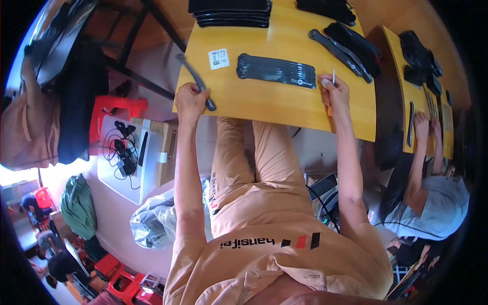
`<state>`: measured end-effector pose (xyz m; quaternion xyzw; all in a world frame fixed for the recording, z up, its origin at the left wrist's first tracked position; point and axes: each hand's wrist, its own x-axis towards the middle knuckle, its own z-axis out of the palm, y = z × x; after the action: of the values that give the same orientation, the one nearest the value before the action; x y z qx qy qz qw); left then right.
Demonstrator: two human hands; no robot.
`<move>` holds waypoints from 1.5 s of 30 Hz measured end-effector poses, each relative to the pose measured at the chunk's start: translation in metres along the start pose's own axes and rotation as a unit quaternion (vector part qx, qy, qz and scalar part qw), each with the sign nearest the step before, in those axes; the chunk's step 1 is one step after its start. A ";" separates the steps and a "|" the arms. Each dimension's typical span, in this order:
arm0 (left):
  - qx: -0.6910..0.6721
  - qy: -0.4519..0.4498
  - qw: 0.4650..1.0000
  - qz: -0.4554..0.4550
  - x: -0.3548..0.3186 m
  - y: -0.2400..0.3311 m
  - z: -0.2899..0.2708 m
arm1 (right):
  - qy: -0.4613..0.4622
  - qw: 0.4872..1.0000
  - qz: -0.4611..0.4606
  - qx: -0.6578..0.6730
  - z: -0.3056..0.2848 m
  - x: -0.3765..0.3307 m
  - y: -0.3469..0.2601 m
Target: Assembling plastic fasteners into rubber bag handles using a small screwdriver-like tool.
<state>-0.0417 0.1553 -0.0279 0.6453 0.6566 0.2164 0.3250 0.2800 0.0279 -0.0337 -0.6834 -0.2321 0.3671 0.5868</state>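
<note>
Your left hand (190, 99) grips a slim grey strip (195, 81) overhanging the worktop's (264, 101) left edge. Your right hand (335, 91) pinches a thin white stick (333, 76) beside a flat black ridged pack (276, 70).

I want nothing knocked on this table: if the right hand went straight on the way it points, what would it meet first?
Most likely the flat black ribbed piece: the right hand, holding a thin white stick, sits at its near end, so that end comes first, though depth is hard to judge.
</note>
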 end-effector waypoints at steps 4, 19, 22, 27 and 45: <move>-0.356 -0.082 0.929 -0.060 -0.043 0.007 -0.016 | -0.041 0.986 -0.127 -0.098 0.015 -0.038 -0.009; -0.520 -0.183 0.833 -0.054 -0.123 0.020 0.007 | -0.332 0.889 -0.295 -0.112 0.086 -0.143 -0.028; -0.532 -0.192 0.822 -0.063 -0.131 0.024 0.009 | -0.344 0.887 -0.278 -0.133 0.081 -0.142 -0.029; -0.580 -0.204 0.784 -0.084 -0.144 0.029 0.005 | -0.352 0.890 -0.270 -0.106 0.078 -0.139 -0.031; -0.540 -0.203 0.810 -0.108 -0.146 0.027 0.010 | -0.398 0.857 -0.290 -0.151 0.074 -0.129 -0.036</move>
<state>-0.0221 0.0115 0.0054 0.3197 0.4187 0.3638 0.7682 0.1465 -0.0150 0.0281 -0.4610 -0.6856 0.3819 0.4142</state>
